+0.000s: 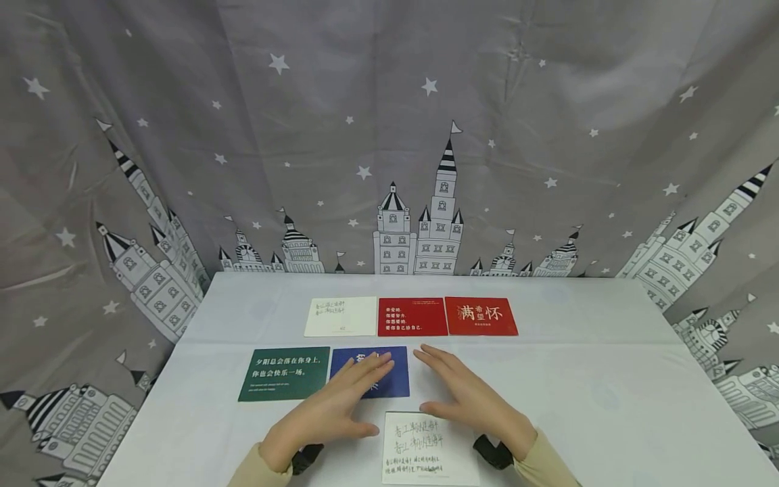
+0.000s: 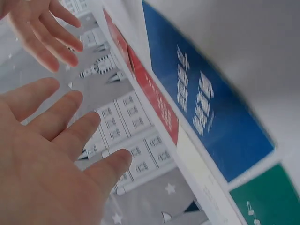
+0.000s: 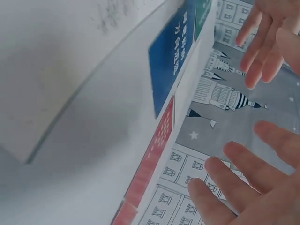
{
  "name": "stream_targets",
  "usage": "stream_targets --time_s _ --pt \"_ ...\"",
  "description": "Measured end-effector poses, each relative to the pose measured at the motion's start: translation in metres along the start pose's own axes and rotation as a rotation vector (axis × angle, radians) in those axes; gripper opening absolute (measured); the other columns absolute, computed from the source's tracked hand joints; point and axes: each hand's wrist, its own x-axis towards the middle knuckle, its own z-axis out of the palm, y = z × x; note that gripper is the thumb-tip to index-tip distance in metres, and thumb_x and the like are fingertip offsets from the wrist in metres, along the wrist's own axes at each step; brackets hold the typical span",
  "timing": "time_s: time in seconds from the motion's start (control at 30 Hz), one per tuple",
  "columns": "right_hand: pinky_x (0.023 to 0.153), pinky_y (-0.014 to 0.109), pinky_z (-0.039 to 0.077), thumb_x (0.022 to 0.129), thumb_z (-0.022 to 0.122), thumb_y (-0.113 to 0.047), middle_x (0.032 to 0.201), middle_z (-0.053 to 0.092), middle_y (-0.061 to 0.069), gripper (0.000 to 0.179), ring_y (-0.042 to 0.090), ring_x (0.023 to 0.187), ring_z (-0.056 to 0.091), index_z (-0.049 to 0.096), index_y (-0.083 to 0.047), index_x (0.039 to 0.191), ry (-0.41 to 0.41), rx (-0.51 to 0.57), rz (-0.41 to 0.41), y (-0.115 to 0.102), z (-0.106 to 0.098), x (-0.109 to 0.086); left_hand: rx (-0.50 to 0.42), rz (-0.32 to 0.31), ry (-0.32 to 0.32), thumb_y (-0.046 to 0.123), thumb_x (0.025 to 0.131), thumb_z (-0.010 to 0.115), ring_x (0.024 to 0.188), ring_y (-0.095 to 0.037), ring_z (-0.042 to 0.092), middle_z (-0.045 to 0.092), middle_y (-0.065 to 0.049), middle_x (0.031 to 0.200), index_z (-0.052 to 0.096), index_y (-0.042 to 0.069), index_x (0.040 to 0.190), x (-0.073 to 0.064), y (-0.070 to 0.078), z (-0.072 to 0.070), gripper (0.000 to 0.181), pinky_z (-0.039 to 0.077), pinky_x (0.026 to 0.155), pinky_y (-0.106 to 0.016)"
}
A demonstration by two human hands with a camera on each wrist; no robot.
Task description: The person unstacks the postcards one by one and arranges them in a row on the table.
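Observation:
Both hands are held above the white table with fingers spread, palms facing one another and nothing between them. My left hand [image 1: 337, 400] overlaps the blue card [image 1: 397, 373] in the head view, hiding part of its white lettering. To the right of that card is my right hand [image 1: 471, 398], its thumb over the top edge of a white handwritten card [image 1: 429, 450]. This handwritten card lies nearest me, between the wrists. In the left wrist view, the left hand's fingers [image 2: 70, 126] are extended. The right wrist view shows the right hand's fingers [image 3: 243, 178] likewise apart.
A green card [image 1: 282, 374] lies left of the blue one. Behind them, a cream card [image 1: 341, 325] with handwriting, a red card [image 1: 412, 316] and another red card [image 1: 482, 316] form a row. A grey castle-print curtain [image 1: 548, 95] stands along the table's back edge.

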Motion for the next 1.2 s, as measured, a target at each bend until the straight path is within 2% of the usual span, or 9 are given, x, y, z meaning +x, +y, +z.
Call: stream_targets --time_s 0.17,0.4,0.53,0.8,1.07,1.2 --pt "0.100 0.046 0.031 0.077 0.067 -0.040 0.145 0.024 -0.002 0.077 0.021 0.130 0.026 0.026 -0.029 0.142 -0.032 0.038 0.056 0.003 0.002 -0.017 -0.013 0.008 -0.029 0.034 0.068 0.077 0.134 -0.025 0.017 0.021 0.004 0.147 0.027 0.022 0.143 -0.002 0.007 0.015 0.090 0.016 0.103 -0.053" --pt "0.095 0.049 0.035 0.074 0.067 -0.047 0.145 0.025 -0.001 0.079 0.024 0.128 0.029 0.028 -0.030 0.140 -0.072 0.048 0.128 0.008 0.010 -0.040 0.009 0.063 -0.053 0.038 0.066 0.076 0.132 -0.027 0.021 0.022 0.001 0.147 0.027 0.022 0.142 -0.009 0.014 0.037 0.092 0.024 0.100 -0.054" --pt "0.094 0.050 0.036 0.073 0.066 -0.050 0.145 0.025 0.001 0.082 0.025 0.128 0.029 0.027 -0.029 0.141 -0.086 0.047 0.121 0.011 0.015 -0.053 -0.042 0.021 -0.097 0.042 0.066 0.076 0.134 -0.025 0.018 0.019 0.003 0.148 0.025 0.026 0.143 -0.011 0.018 0.045 0.094 0.025 0.099 -0.056" --pt "0.090 0.055 0.037 0.067 0.068 -0.054 0.147 0.020 0.001 0.090 0.030 0.128 0.026 0.024 -0.033 0.142 -0.168 0.095 0.233 0.011 0.022 -0.070 -0.148 -0.099 -0.164 0.055 0.066 0.069 0.134 -0.019 0.015 0.016 0.013 0.147 0.024 0.035 0.141 -0.014 0.024 0.055 0.090 0.026 0.096 -0.059" --pt "0.085 0.059 0.038 0.064 0.071 -0.051 0.147 0.017 -0.002 0.091 0.030 0.126 0.027 0.023 -0.038 0.140 -0.200 0.143 0.311 0.012 0.025 -0.076 -0.157 -0.117 -0.168 0.069 0.062 0.061 0.134 -0.021 0.014 0.015 0.013 0.147 0.023 0.036 0.141 -0.016 0.027 0.056 0.093 0.025 0.095 -0.061" --pt "0.085 0.058 0.039 0.064 0.068 -0.055 0.147 0.017 -0.001 0.090 0.031 0.125 0.028 0.024 -0.037 0.140 -0.207 0.135 0.296 0.014 0.027 -0.079 -0.147 -0.141 -0.160 0.078 0.056 0.055 0.135 -0.025 0.013 0.015 0.013 0.147 0.023 0.037 0.141 -0.018 0.032 0.059 0.100 0.025 0.093 -0.064"
